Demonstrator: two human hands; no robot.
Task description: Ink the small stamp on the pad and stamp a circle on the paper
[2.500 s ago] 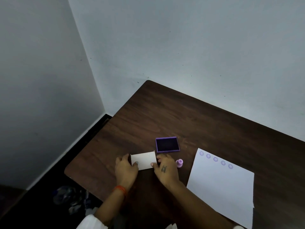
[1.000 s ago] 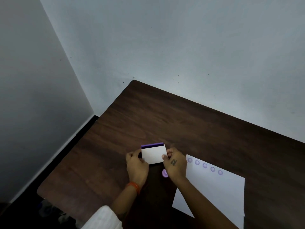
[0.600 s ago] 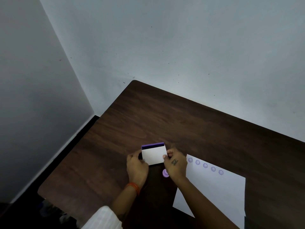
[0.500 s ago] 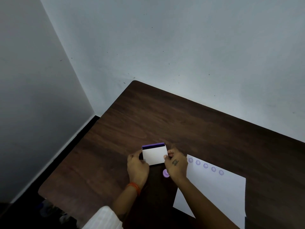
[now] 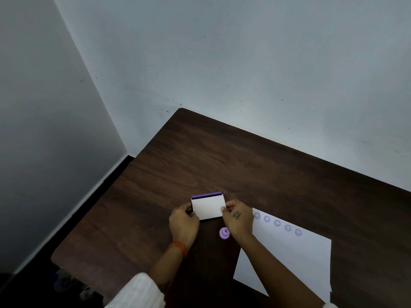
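Pinching white lid point(image 5: 208, 207) edges, both hands point(image 5: 183, 223), palms down

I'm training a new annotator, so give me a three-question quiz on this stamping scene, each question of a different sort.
1. True or false: the small stamp is held in the right hand.
2. How many purple circles are visible on the paper?
3. What are both hands gripping? A) the paper B) the white lid over the ink pad C) the stamp

Key
1. False: it lies on the table between the wrists.
2. Five, in a row along the far edge.
3. B: left hand and right hand hold its opposite ends.
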